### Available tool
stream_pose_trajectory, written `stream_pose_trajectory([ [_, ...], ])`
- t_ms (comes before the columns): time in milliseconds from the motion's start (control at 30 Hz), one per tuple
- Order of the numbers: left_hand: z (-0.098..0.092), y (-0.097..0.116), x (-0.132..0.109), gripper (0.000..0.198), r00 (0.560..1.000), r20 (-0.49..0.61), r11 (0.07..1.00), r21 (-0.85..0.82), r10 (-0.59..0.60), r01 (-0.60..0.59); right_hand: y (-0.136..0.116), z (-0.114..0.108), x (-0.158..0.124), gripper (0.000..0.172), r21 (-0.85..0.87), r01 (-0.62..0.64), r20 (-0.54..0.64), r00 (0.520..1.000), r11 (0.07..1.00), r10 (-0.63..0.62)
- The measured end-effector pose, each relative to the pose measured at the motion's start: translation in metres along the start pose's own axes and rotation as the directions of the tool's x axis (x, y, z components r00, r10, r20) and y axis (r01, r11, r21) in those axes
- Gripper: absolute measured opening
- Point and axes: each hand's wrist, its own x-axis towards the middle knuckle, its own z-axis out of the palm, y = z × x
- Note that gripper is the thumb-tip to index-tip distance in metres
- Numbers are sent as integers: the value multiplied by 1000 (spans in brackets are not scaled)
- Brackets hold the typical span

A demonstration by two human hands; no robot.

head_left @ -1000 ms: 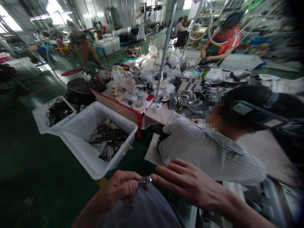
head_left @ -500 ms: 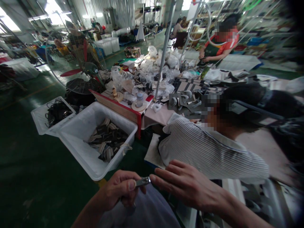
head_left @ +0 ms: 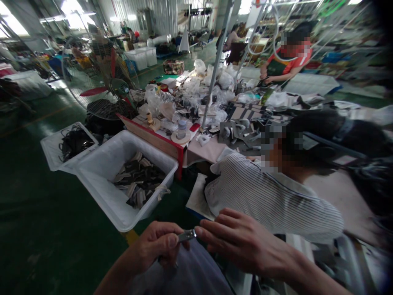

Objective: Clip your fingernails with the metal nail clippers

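Between the thumb and fingers of my left hand is a small silver nail clipper, its jaw end pointing right. My right hand is stretched out from the right, back upward, holding nothing. One of its fingertips meets the jaw end of the clipper; whether a nail sits between the jaws is too small to tell. Both hands are above my lap, which is covered in greyish cloth.
A white bin of dark and pale cut pieces stands ahead left, beside a smaller tray of black straps. A co-worker in a striped shirt sits close at right. Beyond are a cluttered table and a large fan.
The view has shifted very slightly. Both hands keep nearly the same pose, with the clipper still at the right fingertips.
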Motion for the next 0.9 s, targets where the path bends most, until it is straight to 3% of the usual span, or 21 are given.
stream_pose_trajectory([
  [233, 1, -2, -6, 52, 999, -34, 999, 47, 5, -4, -5, -6, 7, 49, 43, -2, 37, 999, 999, 1],
  [433, -1, -10, -6, 47, 997, -67, 999, 1, 39, -39, -8, -7, 19, 33, 69, -34, 15, 999, 997, 33],
  [900, 9, -18, -10, 45, 984, -161, 997, 12, 81, -80, -9, -5, 16, 44, 122, -19, -5, 1000, 992, 20],
])
